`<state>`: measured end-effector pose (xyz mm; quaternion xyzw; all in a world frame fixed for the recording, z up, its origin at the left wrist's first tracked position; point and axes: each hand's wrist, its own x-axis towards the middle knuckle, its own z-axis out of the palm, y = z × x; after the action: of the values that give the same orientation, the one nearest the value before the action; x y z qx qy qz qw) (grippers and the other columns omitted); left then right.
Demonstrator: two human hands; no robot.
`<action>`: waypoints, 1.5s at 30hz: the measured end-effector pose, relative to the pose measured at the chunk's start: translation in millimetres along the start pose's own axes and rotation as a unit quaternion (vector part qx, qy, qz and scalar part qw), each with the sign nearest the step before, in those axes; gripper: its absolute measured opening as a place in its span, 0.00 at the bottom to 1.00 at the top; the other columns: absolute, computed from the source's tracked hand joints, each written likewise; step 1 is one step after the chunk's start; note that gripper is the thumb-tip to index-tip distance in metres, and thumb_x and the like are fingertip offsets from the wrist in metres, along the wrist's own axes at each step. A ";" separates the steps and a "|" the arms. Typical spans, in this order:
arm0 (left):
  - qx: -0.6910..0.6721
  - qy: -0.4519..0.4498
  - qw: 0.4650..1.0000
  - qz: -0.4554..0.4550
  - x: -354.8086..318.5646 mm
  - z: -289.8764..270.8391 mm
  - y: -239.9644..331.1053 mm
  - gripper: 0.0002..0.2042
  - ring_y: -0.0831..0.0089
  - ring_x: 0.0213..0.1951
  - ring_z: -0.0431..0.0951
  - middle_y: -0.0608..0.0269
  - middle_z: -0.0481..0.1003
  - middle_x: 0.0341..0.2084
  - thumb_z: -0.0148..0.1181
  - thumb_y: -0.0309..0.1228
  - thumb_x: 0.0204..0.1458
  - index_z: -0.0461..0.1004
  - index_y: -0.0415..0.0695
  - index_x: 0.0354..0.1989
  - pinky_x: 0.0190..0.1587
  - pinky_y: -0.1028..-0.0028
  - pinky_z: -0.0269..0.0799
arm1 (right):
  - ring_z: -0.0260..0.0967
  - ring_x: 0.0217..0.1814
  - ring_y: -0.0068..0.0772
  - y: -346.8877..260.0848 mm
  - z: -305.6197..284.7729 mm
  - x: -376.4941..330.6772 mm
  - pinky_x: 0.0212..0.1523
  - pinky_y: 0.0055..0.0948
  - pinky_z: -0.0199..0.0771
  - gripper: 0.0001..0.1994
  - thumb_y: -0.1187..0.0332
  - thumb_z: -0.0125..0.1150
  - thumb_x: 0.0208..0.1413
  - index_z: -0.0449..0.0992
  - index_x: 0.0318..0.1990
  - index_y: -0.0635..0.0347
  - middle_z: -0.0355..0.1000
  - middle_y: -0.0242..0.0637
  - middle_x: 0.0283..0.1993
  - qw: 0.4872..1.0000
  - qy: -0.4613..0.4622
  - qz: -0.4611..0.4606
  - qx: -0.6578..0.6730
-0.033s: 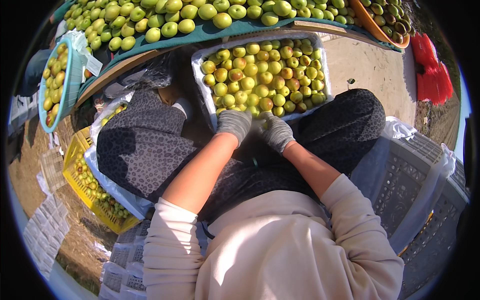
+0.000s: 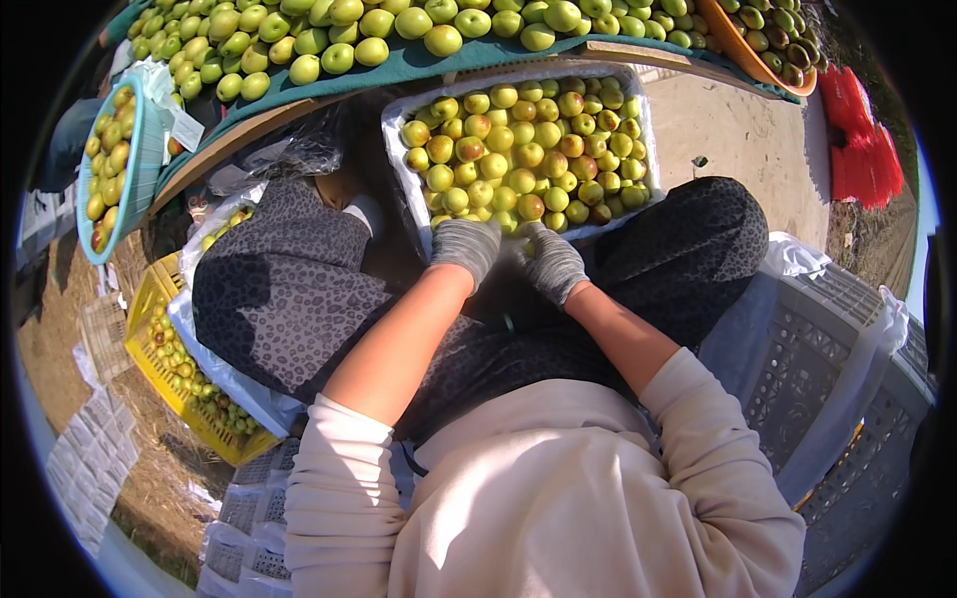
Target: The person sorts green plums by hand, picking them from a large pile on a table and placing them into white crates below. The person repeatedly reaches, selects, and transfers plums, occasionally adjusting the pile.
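A long counter (image 2: 419, 62) with a teal cover runs far beyond the hands and carries many green fruits (image 2: 339, 40). Nearer, directly above both hands, stands a white box (image 2: 646, 130) full of yellow-green fruits (image 2: 518, 140), some with brown patches. The box sits in front of the person's knees, which wear dark patterned trousers (image 2: 289, 289).

The left hand (image 2: 467, 247) wears a grey glove and rests on the near edge of the box, with the fingers curled downward at the rim. Its grip looks pressed together, but I cannot tell if a fruit is inside it. The right hand (image 2: 551, 264), also in a grey glove, is just beside the left one, almost touching it, at the same near edge. Its fingers are bent and close together over the lowest row of fruits; what they pinch is hidden.

To the right of the hands is a grey plastic crate (image 2: 827, 369) with a clear bag lining. Well to the left of the hands, lower on the ground, is a yellow crate (image 2: 150, 299) with small fruits. Far to the upper left hangs a teal basket (image 2: 142, 169) with fruits.
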<state>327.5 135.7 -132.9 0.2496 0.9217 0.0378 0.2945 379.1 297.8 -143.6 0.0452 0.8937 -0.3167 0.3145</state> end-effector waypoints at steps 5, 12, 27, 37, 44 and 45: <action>-0.004 -0.003 1.000 0.010 1.2 -2.2 1.4 0.09 0.62 0.34 0.81 0.59 0.79 0.29 0.49 0.29 0.51 0.77 0.46 0.34 0.32 0.61 0.74 | 0.68 0.49 0.53 -8.0 -2.6 -6.4 0.48 0.41 0.70 0.18 0.64 0.61 0.47 0.68 0.46 0.58 0.70 0.51 0.45 0.998 0.046 0.016 0.035; 0.042 -0.022 0.998 0.039 1.0 2.4 5.2 0.08 0.64 0.35 0.82 0.57 0.80 0.29 0.53 0.28 0.50 0.76 0.44 0.38 0.30 0.63 0.76 | 0.68 0.48 0.54 -8.3 1.1 -7.6 0.48 0.42 0.71 0.20 0.68 0.61 0.46 0.68 0.48 0.57 0.67 0.49 0.48 0.995 0.081 -0.048 0.036; 0.036 -0.149 0.987 0.037 14.4 -14.8 16.8 0.13 0.64 0.44 0.80 0.60 0.80 0.39 0.49 0.32 0.54 0.79 0.48 0.42 0.40 0.60 0.75 | 0.71 0.44 0.52 -23.8 -0.1 -3.5 0.42 0.46 0.73 0.12 0.73 0.51 0.53 0.71 0.46 0.54 0.66 0.48 0.50 0.987 0.074 -0.019 -0.139; 0.062 -0.116 0.989 0.073 16.0 -15.5 9.9 0.11 0.65 0.42 0.80 0.63 0.80 0.38 0.51 0.30 0.51 0.81 0.49 0.38 0.39 0.61 0.74 | 0.72 0.44 0.47 -14.8 -9.2 1.9 0.40 0.43 0.74 0.11 0.69 0.48 0.55 0.71 0.45 0.53 0.67 0.45 0.48 0.965 0.030 -0.096 -0.242; 0.068 -0.158 0.983 0.068 13.7 -20.6 13.4 0.12 0.66 0.48 0.77 0.67 0.79 0.42 0.51 0.30 0.52 0.81 0.50 0.41 0.45 0.59 0.71 | 0.73 0.36 0.46 -11.6 -19.1 11.0 0.35 0.43 0.73 0.10 0.63 0.47 0.58 0.71 0.40 0.56 0.71 0.42 0.34 0.942 0.001 -0.128 -0.311; 0.081 -0.158 0.981 0.081 13.3 -21.5 13.5 0.12 0.66 0.46 0.78 0.65 0.80 0.41 0.51 0.30 0.52 0.81 0.50 0.40 0.43 0.59 0.72 | 0.73 0.33 0.47 -10.4 -20.5 11.4 0.34 0.43 0.73 0.11 0.62 0.47 0.59 0.71 0.39 0.58 0.72 0.44 0.30 0.933 0.021 -0.174 -0.315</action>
<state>312.1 155.6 -119.2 0.3494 0.8403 -0.0530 0.4112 356.1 300.4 -132.4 -0.2061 0.9478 -0.0677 0.2338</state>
